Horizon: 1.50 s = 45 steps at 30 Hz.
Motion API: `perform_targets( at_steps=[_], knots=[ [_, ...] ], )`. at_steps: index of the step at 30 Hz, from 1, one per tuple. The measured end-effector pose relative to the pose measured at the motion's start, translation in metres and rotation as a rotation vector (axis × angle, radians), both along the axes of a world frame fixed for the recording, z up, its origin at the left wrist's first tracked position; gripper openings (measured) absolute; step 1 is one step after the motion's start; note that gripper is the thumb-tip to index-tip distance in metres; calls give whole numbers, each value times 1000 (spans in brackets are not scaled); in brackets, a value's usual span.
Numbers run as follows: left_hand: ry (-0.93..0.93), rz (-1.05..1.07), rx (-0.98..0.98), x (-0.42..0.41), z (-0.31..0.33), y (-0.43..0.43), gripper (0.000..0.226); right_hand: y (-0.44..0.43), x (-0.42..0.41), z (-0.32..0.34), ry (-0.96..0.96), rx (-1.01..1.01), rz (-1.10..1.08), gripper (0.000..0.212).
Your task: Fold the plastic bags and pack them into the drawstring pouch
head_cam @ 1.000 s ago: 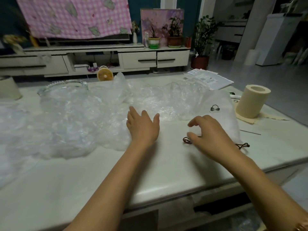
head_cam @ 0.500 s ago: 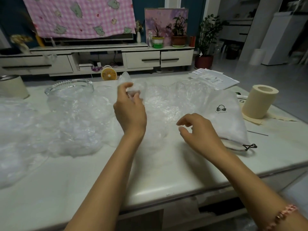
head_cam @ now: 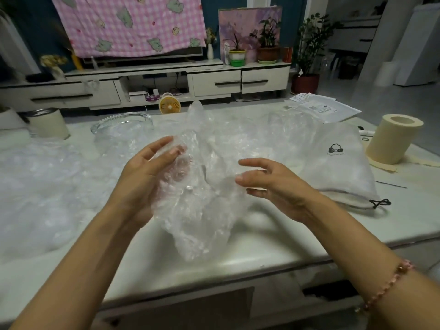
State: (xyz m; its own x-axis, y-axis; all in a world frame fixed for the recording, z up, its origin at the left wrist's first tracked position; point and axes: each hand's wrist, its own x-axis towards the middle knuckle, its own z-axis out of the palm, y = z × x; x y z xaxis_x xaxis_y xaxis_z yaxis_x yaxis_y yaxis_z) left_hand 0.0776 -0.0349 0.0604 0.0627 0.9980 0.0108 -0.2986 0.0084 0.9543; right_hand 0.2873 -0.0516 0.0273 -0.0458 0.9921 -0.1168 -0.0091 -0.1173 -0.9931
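Holding one crumpled plastic bag [head_cam: 197, 210] above the table [head_cam: 238, 253], gripped between thumb and fingers of the left hand [head_cam: 145, 182]. Right hand [head_cam: 273, 186] just beside it, fingers loose, grasping nothing. Probably just starting the fold; needs flattening out first. Pouch [head_cam: 340, 167] lying off right, contents unclear. Hard to trace bag edges against the pile [head_cam: 47, 186] behind.

This is a home living room. A long, low white media cabinet with dark-handled drawers [head_cam: 214, 83] runs along the far wall, with a pink checked cloth printed with bears [head_cam: 128, 22] hanging above it, leafy potted plants [head_cam: 267, 44] on its right end and a small round yellow fan [head_cam: 169, 104] just in front. Nearer than the cabinet lies a glossy white tabletop [head_cam: 142, 258].
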Motion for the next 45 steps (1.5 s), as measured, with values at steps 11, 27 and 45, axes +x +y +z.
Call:
perform_targets(
  at_steps=[11, 27, 45],
  knots=[
    [902, 368, 23, -88, -77, -32, 31, -6, -79, -21, -630, 456, -77, 8],
    [1710, -332, 323, -83, -112, -35, 104, -12, -88, -69, -1377, 356, 456, 79],
    [1012, -207, 680, -85, -104, -86, 26, -43, -62, -50, -1053, 655, 617, 75]
  ],
)
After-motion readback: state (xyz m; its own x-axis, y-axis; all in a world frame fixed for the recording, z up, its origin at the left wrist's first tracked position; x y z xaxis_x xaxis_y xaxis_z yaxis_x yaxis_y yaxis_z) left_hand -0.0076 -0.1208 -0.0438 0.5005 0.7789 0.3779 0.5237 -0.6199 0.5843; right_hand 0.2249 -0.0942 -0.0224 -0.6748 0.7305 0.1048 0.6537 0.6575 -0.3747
